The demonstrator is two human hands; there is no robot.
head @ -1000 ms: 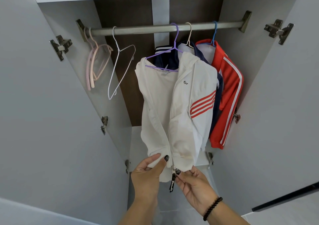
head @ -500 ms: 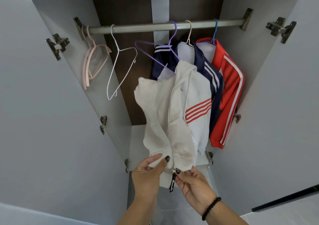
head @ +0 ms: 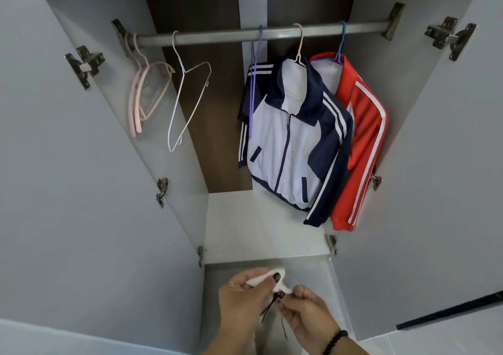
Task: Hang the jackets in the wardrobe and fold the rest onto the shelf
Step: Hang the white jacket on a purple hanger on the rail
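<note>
The white jacket (head: pixel 262 278) is off its hanger and only a small bunch of it shows below the wardrobe floor. My left hand (head: pixel 245 300) pinches that white cloth by the hem. My right hand (head: pixel 307 312) pinches the dark zipper pull (head: pixel 273 301) at the same spot. The purple hanger (head: pixel 254 88) hangs bare and edge-on from the rail (head: pixel 217 37). A navy and white jacket (head: pixel 294 142) and a red jacket (head: pixel 364 142) hang on the rail's right half.
Pink hangers (head: pixel 141 96) and a white wire hanger (head: pixel 187 90) hang bare on the rail's left. Both wardrobe doors (head: pixel 81 191) stand open at the sides. The white wardrobe floor (head: pixel 258 229) lies below the jackets.
The white jacket has slid off the purple hanger and dropped down between my hands. The purple hanger has swung back bare. Both hands moved lower, still gripping the hem and zipper.
</note>
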